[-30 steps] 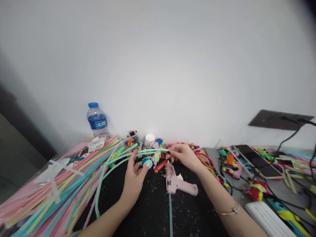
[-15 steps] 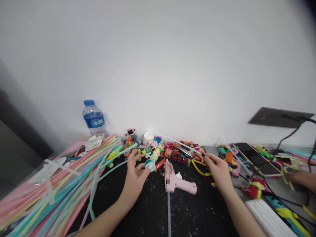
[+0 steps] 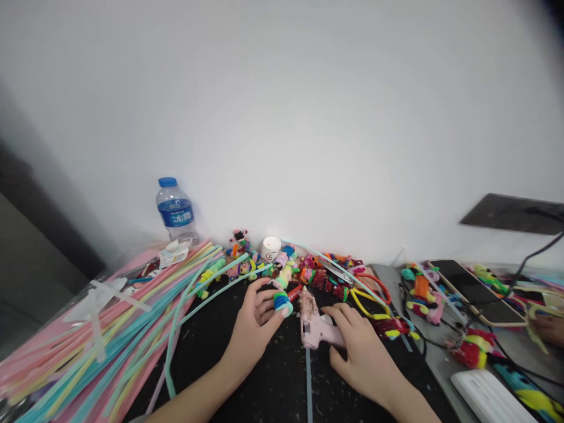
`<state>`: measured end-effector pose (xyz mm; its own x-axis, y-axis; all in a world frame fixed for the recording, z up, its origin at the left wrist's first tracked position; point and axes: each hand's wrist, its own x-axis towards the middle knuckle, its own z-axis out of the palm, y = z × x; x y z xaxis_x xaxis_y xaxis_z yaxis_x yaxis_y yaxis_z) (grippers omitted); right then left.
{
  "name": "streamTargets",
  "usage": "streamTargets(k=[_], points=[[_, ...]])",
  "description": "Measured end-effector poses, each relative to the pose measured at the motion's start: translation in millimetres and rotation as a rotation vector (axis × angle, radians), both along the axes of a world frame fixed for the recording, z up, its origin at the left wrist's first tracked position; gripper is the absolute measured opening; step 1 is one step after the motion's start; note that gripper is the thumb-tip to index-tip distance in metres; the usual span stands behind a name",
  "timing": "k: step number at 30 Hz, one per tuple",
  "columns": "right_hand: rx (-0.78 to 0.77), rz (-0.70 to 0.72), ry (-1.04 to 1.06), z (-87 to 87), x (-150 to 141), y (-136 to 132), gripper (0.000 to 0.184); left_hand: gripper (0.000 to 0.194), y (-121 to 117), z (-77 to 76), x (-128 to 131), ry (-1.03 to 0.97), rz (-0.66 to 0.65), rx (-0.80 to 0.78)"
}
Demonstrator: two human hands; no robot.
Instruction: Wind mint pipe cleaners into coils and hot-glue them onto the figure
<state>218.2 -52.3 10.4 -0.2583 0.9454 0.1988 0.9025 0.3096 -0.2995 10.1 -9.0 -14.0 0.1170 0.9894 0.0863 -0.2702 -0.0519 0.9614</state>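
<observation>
resting on the dark speckled counter (image 3: pixel 264 376), the left hand (image 3: pixel 254 326) pinches a small coiled roll of blue, green and pink pipe cleaner (image 3: pixel 282 302) between thumb and fingertips, its fingers curled closed around that roll. just right of it lies the pink plastic hot glue gun (image 3: pixel 315 326), nozzle pointing far, with a pale blue glue stick (image 3: pixel 308 382) trailing from its near end toward the viewer. the right hand (image 3: pixel 359 346) lies over the handle of the glue gun, fingers bent and touching it; whether they are closed fully around the handle cannot be told. at left, a loose sheaf of long pastel pink, yellow and turquoise pipe-cleaner stems (image 3: pixel 110 341) fans across the counter, several turquoise strands arching toward the left hand. at the far edge against the white wall (image 3: pixel 282 117) stand a clear plastic water bottle with a blue cap and label (image 3: pixel 176 211), a small white jar (image 3: pixel 271 248) and a row of small multicoloured pipe-cleaner figures (image 3: pixel 326 273). at right, a dark-screened smartphone (image 3: pixel 478 289) lies among more coloured figures and black cables (image 3: pixel 535 254).
</observation>
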Motion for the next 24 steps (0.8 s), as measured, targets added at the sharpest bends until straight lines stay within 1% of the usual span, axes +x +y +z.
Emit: streamTargets(k=[2,6,10,12,14,17,19,22,24], points=[[-0.018,-0.020,-0.001,-3.6,-1.8,-1.0,0.054,0.047,-0.6,-0.2,-0.2,0.015,-0.014,-0.005],[-0.028,-0.071,0.054,-10.6,-1.9,0.1,0.048,0.038,-0.8,-0.4,-0.4,0.068,-0.020,-0.009],[-0.056,-0.117,0.237,-11.0,0.5,1.5,0.030,0.028,1.2,2.3,-0.7,0.051,-0.018,-0.053],[-0.066,-0.121,0.340,-7.7,1.2,1.4,0.021,0.028,2.4,4.2,-1.0,0.016,-0.047,-0.094],[-0.061,-0.097,0.423,-4.3,1.7,0.7,0.017,0.029,3.1,5.5,-1.5,-0.022,-0.093,-0.157],[-0.058,-0.090,0.544,-4.8,4.7,-0.9,0.018,0.033,2.6,6.0,-2.1,-0.077,-0.148,-0.245],[-0.077,-0.144,0.603,-10.7,9.2,-1.9,0.020,0.033,1.4,6.2,-2.4,-0.109,-0.170,-0.272],[-0.065,-0.294,0.686,-24.1,18.2,-2.9,0.031,0.032,-0.6,7.8,-2.6,-0.138,-0.199,-0.296],[-0.115,-0.304,0.725,-32.1,22.6,-3.2,0.031,0.032,-1.6,9.1,-2.5,-0.157,-0.216,-0.311]])
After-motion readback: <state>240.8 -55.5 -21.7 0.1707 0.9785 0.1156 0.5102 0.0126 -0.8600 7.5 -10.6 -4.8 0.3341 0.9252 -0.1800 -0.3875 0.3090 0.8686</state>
